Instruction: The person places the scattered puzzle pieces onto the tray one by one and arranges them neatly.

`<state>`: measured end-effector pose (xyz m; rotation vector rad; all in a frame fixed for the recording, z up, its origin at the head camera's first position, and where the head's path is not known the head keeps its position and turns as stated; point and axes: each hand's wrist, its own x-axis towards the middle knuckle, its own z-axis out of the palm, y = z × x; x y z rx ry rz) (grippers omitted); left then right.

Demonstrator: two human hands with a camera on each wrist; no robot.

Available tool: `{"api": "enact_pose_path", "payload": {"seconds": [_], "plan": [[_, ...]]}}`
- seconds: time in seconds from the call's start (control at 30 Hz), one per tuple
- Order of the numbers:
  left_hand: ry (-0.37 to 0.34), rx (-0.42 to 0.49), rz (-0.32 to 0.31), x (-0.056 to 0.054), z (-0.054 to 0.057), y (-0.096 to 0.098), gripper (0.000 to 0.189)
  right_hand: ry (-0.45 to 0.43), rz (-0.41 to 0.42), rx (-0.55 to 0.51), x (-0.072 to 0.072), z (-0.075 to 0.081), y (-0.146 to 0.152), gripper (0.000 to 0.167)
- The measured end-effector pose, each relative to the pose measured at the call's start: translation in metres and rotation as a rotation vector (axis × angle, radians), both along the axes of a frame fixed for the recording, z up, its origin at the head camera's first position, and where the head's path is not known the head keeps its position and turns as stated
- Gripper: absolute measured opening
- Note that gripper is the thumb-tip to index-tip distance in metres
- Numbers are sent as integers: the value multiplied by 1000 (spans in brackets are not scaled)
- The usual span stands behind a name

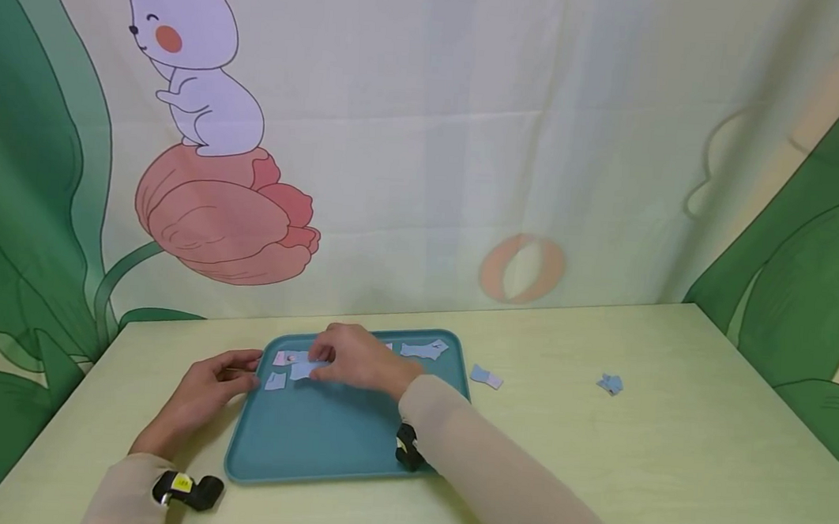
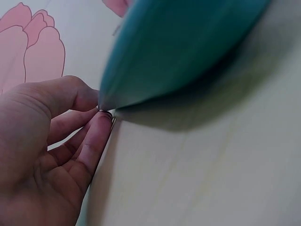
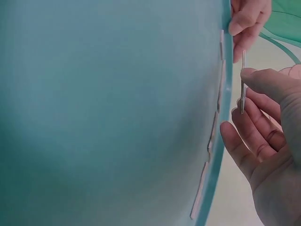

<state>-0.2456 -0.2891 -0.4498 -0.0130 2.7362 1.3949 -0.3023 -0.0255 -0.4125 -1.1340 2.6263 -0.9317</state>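
Puzzle piece point(image 1: 302, 371), pale blue, is pinched between my right thumb and fingertips near the far left corner of the tray point(image 1: 325, 431). My right hand point(image 1: 360, 359) reaches over from the right, and the piece juts from its fingertips toward the left edge. What matters most, I judge, is how its far side stands to the row of pieces point(image 1: 289, 358) along the tray's far edge: it is just on the near side of that row, its long axis roughly parallel to the edge. A lone piece point(image 1: 275, 381) lies to its left, by the left edge. My left hand point(image 1: 217, 382) grips the tray's left rim, fingers curled; it is close to the held piece but does not touch it.

Another piece point(image 1: 424, 348) lies by the tray's far right corner. On the worktop point(image 1: 593, 477), two pieces point(image 1: 486, 376) are just off the tray's right edge, and a small pile point(image 1: 610, 384) sits farther toward the right edge.

My right hand hides the middle of the row. My right wrist view catches the held piece edge-on, apparently lifted, so its print is unreadable there; my left wrist view is blurred and shows no pieces.
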Motion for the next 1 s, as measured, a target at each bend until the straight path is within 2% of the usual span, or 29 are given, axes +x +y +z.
{"api": "enact_pose_path", "payload": {"seconds": [0.3,0.63,1.0], "plan": [[3,-10,3,0,1,1,55,-10,-14,36,-1,-7,0,17],[2,-11,12,0,0,2,55,2,-20,88,0,-6,-3,18],[24,-38,-13,-1,-2,-2,55,4,-30,136,0,-6,-6,15]]}}
